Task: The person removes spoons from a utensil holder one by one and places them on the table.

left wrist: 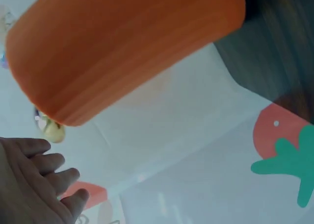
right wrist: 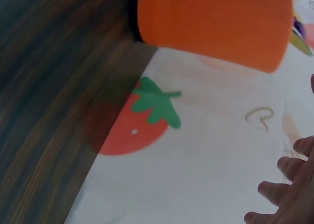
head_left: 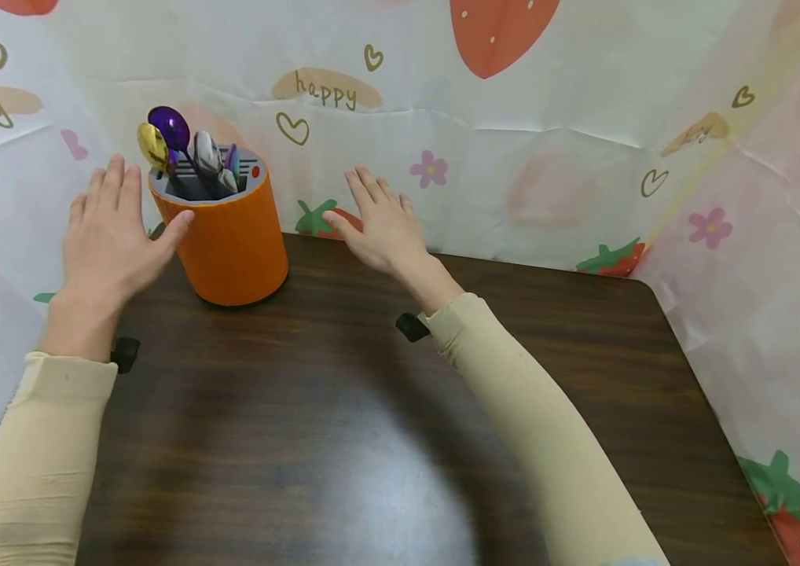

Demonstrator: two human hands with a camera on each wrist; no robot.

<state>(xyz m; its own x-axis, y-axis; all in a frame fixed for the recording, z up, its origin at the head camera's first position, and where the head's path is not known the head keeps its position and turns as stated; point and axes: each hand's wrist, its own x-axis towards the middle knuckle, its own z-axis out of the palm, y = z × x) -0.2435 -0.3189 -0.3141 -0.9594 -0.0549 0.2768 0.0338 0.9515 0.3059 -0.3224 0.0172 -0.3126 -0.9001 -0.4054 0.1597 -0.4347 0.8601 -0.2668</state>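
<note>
An orange cylindrical utensil holder [head_left: 233,251] with a grey slotted top stands on the dark table at the back left. Out of it stick a purple spoon [head_left: 170,127], a gold spoon [head_left: 152,146], a silver spoon [head_left: 207,152] and other utensils. My left hand [head_left: 110,236] is raised at the holder's left, fingers straight, its thumb overlapping the rim in the head view. A gap shows between left fingers and holder in the left wrist view. To the holder's right, apart from it, my right hand [head_left: 389,224] hovers with extended fingers. Both hands are empty.
The brown wooden table [head_left: 287,440] reaches back to a hanging white cloth [head_left: 548,118] printed with strawberries, hearts and flowers. This cloth also runs along the left and right sides. A black strap piece [head_left: 412,327] sits at my right wrist.
</note>
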